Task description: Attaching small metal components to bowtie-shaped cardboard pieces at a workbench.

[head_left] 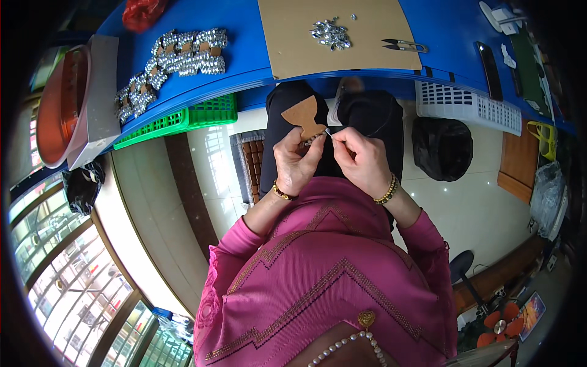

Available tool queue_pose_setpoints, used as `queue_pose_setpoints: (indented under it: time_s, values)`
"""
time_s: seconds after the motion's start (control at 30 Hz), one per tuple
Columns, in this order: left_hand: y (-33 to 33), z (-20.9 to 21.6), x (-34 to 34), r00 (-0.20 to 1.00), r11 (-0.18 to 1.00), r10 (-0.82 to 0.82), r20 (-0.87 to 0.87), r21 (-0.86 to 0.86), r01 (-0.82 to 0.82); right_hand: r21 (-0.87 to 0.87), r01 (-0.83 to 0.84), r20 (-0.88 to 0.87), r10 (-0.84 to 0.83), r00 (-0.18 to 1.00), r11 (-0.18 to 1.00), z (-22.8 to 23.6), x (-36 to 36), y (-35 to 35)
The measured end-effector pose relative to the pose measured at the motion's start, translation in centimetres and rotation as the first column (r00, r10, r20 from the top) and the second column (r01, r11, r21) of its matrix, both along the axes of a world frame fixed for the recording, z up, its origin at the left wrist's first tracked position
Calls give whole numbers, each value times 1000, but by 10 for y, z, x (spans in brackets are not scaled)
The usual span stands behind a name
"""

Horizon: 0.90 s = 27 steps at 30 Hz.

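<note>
One blue worktop (244, 52) spans the top of the frame. Below it, at centre, my left hand (298, 160) pinches the lower part of a brown card piece (300, 114), and my right hand (363, 159) has thumb and finger drawn together just beside it. Silver stones (331, 35) lie heaped at upper centre. Smallest is the bright bit (328, 131) in my right fingertips, too tiny to identify. I'd brace the card close there against flexing, and move only fingertips.

Matt cardboard cutout (302, 114) (seemingly smooth)
</note>
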<state>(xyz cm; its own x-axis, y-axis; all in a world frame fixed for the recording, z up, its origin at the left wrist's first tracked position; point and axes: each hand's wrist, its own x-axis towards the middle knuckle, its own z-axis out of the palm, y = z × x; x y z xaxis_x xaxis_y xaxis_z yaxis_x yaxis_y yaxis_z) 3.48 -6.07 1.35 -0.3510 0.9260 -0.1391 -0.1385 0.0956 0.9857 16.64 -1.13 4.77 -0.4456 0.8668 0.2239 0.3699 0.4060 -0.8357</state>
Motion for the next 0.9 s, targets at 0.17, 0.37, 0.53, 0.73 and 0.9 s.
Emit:
queue_pose_setpoints:
  time_s: [0.17, 0.37, 0.53, 0.73, 0.9]
  values:
    - [2, -2, 2, 999, 1000, 18, -29, 20, -17, -4, -7, 36, 7, 999, 1000, 3, 0, 2]
    - [2, -13, 1, 991, 999, 26, -130, 39, -21, -4, 0, 55, 1, 998, 1000, 2, 1, 3]
    - [2, -14, 2, 975, 998, 46, -216, 61, -33, -13, 3, 18, -3, 1000, 1000, 1, 2, 3]
    - [5, 3, 3, 894, 976, 57, -445, 213, 44, -53, 12, 0, -12, 1000, 998, -5, -2, 6]
    - [2, -3, -6, 904, 980, -56, -425, 152, 132, -663, -46, -70, -1, 998, 747, 3, 10, 16]
